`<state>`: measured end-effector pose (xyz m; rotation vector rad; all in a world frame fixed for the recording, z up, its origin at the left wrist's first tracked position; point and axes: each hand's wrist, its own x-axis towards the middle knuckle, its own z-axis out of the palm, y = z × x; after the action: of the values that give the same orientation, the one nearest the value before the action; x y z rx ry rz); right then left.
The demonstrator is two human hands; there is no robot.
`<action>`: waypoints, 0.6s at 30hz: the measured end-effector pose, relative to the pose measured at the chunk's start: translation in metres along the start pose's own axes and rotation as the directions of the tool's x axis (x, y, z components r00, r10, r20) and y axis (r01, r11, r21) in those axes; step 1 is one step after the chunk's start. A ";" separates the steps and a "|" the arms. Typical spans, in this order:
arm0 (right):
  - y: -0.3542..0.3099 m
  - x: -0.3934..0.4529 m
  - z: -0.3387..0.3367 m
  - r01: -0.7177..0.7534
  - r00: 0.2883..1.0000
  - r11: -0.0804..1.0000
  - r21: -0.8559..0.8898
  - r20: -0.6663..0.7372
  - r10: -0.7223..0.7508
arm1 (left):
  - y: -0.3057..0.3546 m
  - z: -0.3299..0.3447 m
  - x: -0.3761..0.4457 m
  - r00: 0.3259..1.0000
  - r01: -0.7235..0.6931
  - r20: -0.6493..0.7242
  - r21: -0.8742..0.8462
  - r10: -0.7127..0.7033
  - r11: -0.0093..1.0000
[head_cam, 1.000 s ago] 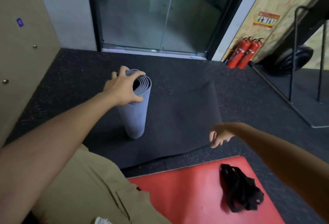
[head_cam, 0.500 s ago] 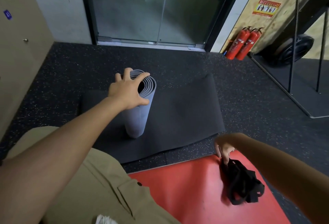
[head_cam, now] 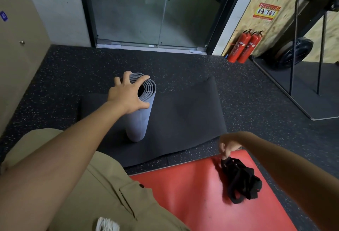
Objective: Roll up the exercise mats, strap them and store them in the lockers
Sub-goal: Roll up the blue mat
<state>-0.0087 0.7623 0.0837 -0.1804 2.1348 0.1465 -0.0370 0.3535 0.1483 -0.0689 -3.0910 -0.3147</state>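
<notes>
The left arm reaches straight out, and the left hand (head_cam: 128, 95) rests on top of the upright, tightly rolled grey-lavender foam mat (head_cam: 140, 113), fingers spread over its spiralled rim and thumb curled against its smooth side. That roll stands on a flat, matte black mat (head_cam: 183, 120) spread over the speckled dark rubber floor (head_cam: 247, 93). The right arm bends downward, and the right hand (head_cam: 228, 146) has its fingers pressed together, pinching the top of a crumpled bundle of black webbing straps (head_cam: 240, 180) lying on a smooth red mat (head_cam: 183, 197).
</notes>
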 end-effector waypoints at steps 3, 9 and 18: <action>0.003 -0.014 -0.019 -0.027 1.000 0.974 0.223 0.005 0.026 | 0.003 0.000 -0.002 1.000 -0.003 0.005 -0.005 0.003 1.000; 0.014 -0.034 -0.031 -0.103 0.980 0.817 0.568 0.198 -0.015 | 0.004 0.001 -0.008 1.000 -0.008 0.001 -0.005 0.008 1.000; -0.002 -0.040 -0.029 0.148 0.972 0.572 0.807 -0.010 -0.236 | 0.004 0.001 -0.013 1.000 -0.002 0.001 -0.014 0.002 1.000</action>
<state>-0.0114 0.7585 0.1326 0.1383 1.8559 -0.9359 -0.0237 0.3573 0.1476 -0.0733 -3.0894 -0.3368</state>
